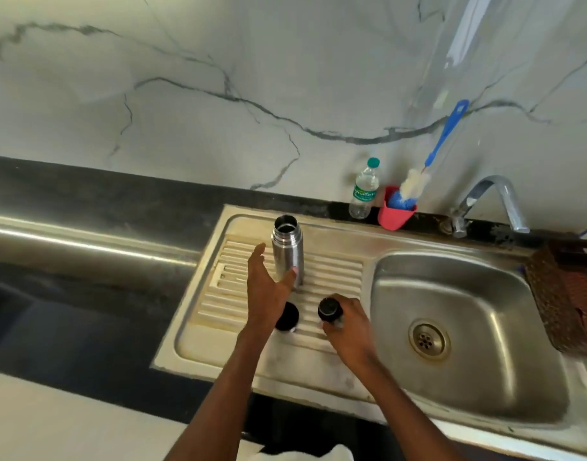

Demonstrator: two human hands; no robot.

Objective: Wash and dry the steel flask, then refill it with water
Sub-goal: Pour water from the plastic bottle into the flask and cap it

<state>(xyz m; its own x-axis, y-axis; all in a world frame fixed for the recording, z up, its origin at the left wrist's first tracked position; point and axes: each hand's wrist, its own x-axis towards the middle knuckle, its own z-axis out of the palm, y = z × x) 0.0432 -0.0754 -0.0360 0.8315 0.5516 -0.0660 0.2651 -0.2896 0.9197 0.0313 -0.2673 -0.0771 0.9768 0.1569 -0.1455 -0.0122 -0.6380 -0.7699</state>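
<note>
Steel flask upright, uncapped, just beyond left hand, fingers spread, thumb touching; right hand grips black cap.

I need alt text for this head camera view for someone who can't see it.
A steel flask stands open on a sink's drainboard; the left hand touches it with spread fingers while the right hand holds a black cap.

1. A steel flask stands upright and uncapped on the ribbed draining board of a steel sink, mouth open.
2. Its black stopper sits nearer, gripped by a hand.
3. A black cap rests beside it, partly hidden.
</note>
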